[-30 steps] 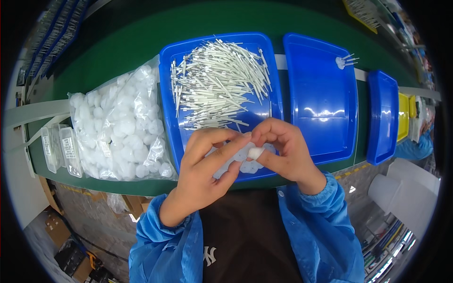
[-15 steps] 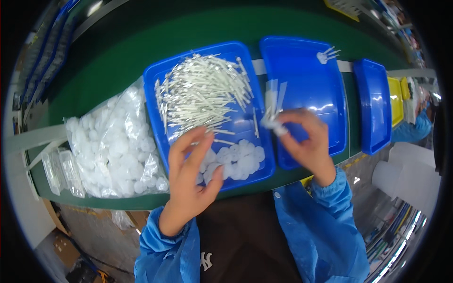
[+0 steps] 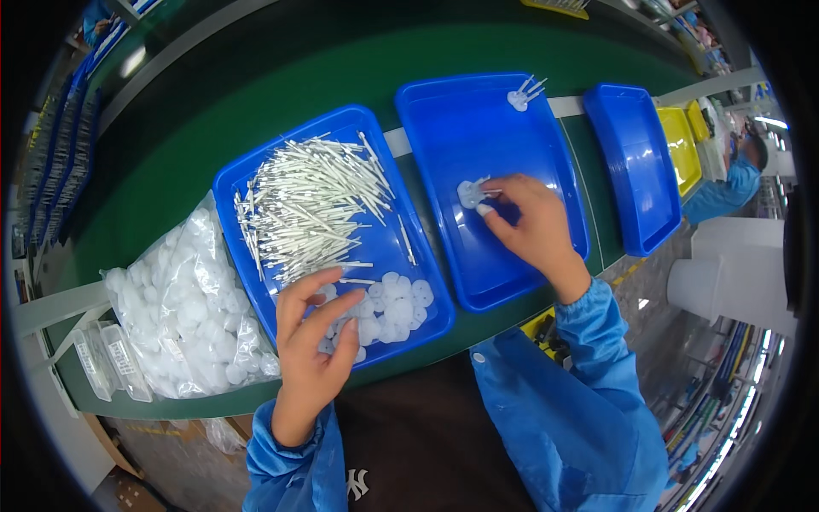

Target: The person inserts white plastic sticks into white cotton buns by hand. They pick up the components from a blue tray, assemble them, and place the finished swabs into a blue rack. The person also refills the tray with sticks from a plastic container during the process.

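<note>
Clear plastic boxes (image 3: 124,354) are standing farthest left of the stick tray (image 3: 380,245), the blue one taken as landmark; a clear bag of white pieces (image 3: 192,311) is lying between, just beside the tray's left wall. The left hand (image 3: 311,346) is being held over the stick tray's near left corner, fingers parted and nothing seen grasped; contact with the discs cannot be told. Within the tray, pale sticks (image 3: 311,205) are being kept heaped toward the far side, white discs (image 3: 397,307) spread at the near side. Right of the stick tray, a second blue tray (image 3: 465,128) is being filled: a cluster of white disc and sticks (image 3: 469,194) is being placed or held there at the fingertips of the right hand (image 3: 537,229); whether it is being gripped or let go cannot be told. In that tray's far right corner one similar cluster (image 3: 518,101) is standing, apparently done. Farther right of the stick tray, a third blue tray (image 3: 636,175) is lying. By judgement, work is only beginning: one cluster is being counted as set down, another as nearly so, most sticks and discs as unused.
</note>
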A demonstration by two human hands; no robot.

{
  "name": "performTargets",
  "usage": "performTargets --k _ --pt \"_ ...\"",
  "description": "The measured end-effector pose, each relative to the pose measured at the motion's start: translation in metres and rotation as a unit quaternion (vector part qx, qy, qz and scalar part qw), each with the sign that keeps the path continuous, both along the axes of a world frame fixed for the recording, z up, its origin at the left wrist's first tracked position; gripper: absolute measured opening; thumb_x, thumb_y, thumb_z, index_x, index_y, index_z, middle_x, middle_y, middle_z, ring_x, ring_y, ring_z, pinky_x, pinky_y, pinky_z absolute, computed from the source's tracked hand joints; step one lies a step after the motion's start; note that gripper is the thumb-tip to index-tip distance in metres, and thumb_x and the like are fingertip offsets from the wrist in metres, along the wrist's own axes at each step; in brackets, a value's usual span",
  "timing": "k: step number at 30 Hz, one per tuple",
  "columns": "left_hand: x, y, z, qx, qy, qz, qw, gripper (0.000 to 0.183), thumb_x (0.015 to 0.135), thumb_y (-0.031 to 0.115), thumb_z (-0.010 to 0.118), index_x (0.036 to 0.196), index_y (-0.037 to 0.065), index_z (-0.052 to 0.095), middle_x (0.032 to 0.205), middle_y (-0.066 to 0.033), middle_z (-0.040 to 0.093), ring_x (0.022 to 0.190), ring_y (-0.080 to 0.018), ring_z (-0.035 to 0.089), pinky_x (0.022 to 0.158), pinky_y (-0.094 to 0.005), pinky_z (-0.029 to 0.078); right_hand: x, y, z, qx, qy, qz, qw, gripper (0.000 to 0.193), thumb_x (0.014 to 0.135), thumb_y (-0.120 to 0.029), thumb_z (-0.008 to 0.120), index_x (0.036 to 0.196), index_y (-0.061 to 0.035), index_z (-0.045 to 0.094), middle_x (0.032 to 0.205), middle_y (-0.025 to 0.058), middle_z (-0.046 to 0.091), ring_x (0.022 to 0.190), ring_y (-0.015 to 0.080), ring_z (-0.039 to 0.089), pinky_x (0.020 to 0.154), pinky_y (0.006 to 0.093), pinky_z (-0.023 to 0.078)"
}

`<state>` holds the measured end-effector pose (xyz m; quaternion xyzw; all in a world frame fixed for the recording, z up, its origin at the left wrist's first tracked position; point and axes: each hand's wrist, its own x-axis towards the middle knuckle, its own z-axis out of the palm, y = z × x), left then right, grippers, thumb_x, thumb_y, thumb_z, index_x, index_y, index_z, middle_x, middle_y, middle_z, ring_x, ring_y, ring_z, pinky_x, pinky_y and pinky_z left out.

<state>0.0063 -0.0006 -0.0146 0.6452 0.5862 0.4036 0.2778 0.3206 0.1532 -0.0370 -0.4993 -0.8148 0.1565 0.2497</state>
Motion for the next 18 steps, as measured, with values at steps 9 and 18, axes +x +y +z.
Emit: performTargets --k 9,18 --pt "-0.007 -0.011 0.003 -0.035 0.007 0.006 0.999 0.034 0.085 -0.006 0.070 0.117 0.001 0.079 0.138 -0.0174 0.066 0.128 -0.0328 0.062 0.101 -0.0398 0.052 0.001 0.020 -0.007 -0.110 -0.004 0.002 0.994 0.020 0.083 -0.009 0.079 0.103 -0.0055 0.077 0.098 0.0103 0.074 0.078 0.0241 0.071 0.072 0.0371 0.058" --pt "-0.012 -0.005 -0.004 -0.024 0.025 -0.009 0.999 0.037 0.084 -0.005 0.073 0.119 0.004 0.079 0.135 -0.0128 0.069 0.121 -0.0314 0.064 0.100 -0.0395 0.052 -0.009 0.026 0.006 -0.144 -0.076 -0.024 0.986 0.019 0.085 -0.014 0.078 0.103 -0.0070 0.080 0.094 0.0105 0.078 0.078 0.0245 0.076 0.071 0.0377 0.059"
